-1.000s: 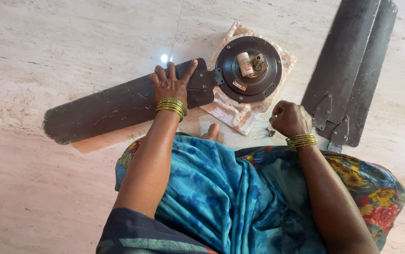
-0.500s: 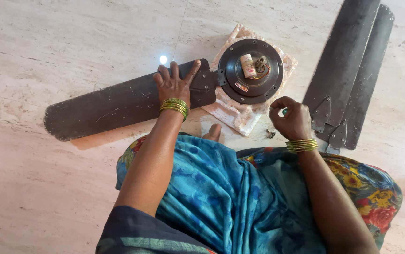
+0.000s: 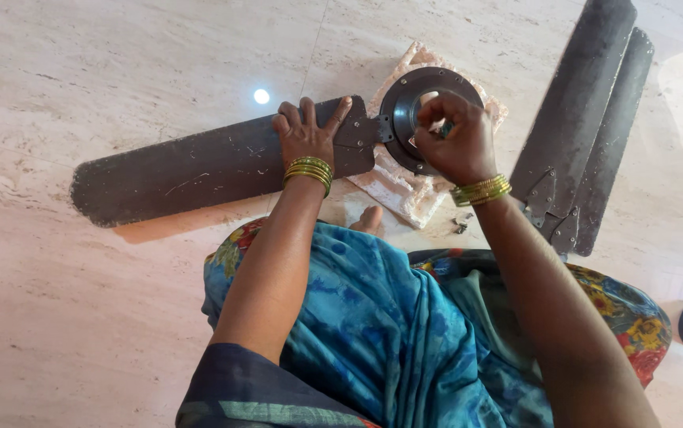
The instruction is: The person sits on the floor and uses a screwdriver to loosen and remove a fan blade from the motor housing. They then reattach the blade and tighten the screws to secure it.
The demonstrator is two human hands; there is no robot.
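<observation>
Now fan motor (image 3: 405, 119) under right hand (image 3: 452, 143).

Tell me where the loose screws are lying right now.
Head view: the small screws lie on the marble floor, just below the right hand's wrist, between the white cloth and the stacked blades.

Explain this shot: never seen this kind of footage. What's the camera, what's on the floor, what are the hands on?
One camera, worn on a person's head, looks down at their own two bare hands; there is no robot. The person sits on a pale marble floor. The left hand presses flat on a dark fan blade that meets a round dark fan motor, which rests on a white foam block. The right hand is closed over the motor's middle; what its grip holds is hidden. Two spare blades lie stacked to the right, with small loose bits of hardware beside them.
</observation>
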